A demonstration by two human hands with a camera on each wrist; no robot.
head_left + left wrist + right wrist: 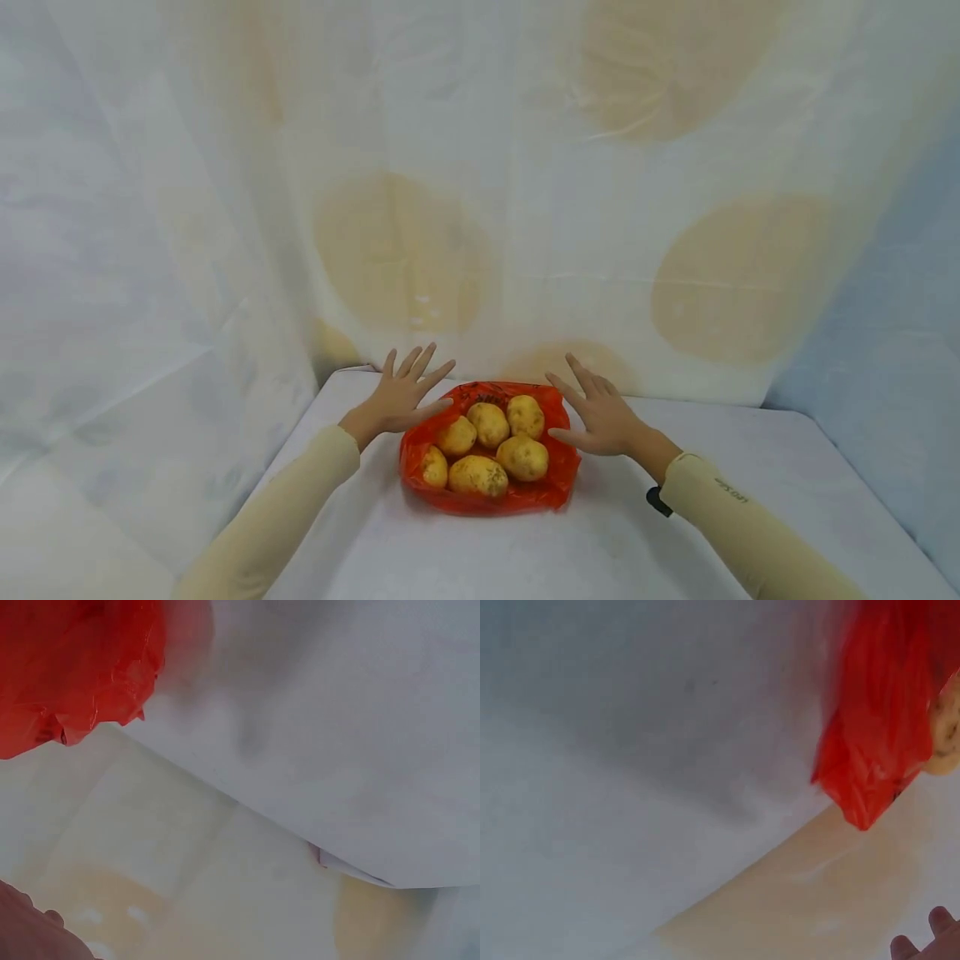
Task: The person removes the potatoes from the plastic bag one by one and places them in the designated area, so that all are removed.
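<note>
Several potatoes lie in an opened red plastic bag on the white table. My left hand is spread above the bag's left side, fingers straight and holding nothing. Over its right side, my right hand is also spread with straight fingers and an empty palm. The left wrist view has the crumpled bag edge at upper left and part of the left hand in the lower corner. In the right wrist view, one potato shows beside the red plastic, with right fingertips low at the edge.
The white-covered table ends at a hanging pale curtain with tan round spots. Fabric walls also enclose the left and right sides. A dark band sits at the right wrist.
</note>
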